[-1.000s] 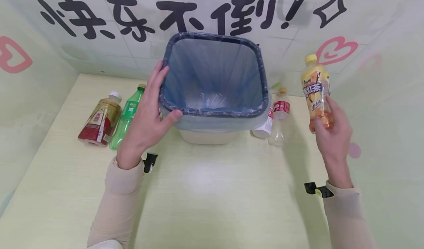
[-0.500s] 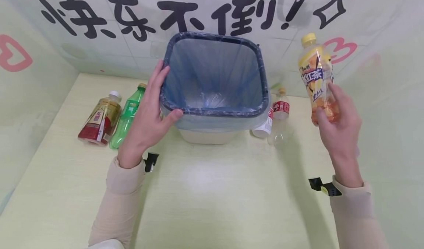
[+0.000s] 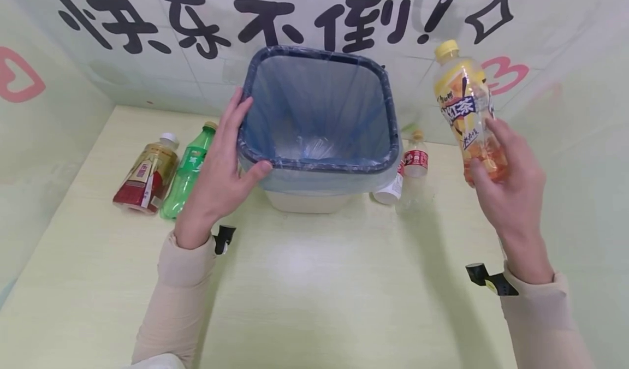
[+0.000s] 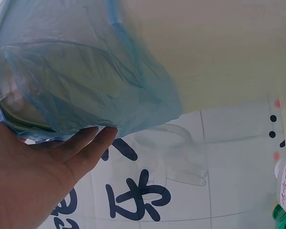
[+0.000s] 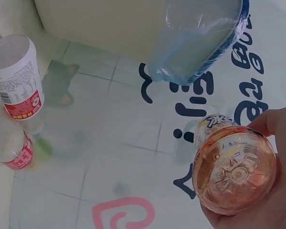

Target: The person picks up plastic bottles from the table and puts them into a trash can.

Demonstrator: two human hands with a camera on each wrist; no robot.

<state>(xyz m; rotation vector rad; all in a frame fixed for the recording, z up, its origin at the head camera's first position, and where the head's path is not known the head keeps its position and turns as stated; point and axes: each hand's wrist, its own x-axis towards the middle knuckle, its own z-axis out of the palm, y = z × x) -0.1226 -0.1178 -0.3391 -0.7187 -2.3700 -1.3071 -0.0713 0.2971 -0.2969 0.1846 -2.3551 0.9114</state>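
On the table (image 3: 295, 287), the big bin (image 3: 304, 203) is standing at the far middle, just where it was a second ago. The left hand (image 3: 216, 178) is staying there too, its fingers lying nearly straight along the left rim and its thumb resting at the near-left corner. The right hand (image 3: 516, 189) is going up and right, its fingers and thumb gripping the low end of the tea bottle (image 3: 464, 112). So the bottle is hanging in the air on the right, apart from the bin, and seems to be in mid-carry.

The table is looking smooth and pale. A thin, crinkly blue bag (image 3: 319, 107) is lining the round-cornered bin. The tea bottle's clear plastic is glowing orange-red at the bottom. On the left, a chunky brown-red bottle (image 3: 146, 175) and a slimmer green bottle (image 3: 185, 178) are lying side by side. Right of the bin, a white bottle (image 3: 390, 191) and a see-through bottle (image 3: 416, 161) are lying close together.
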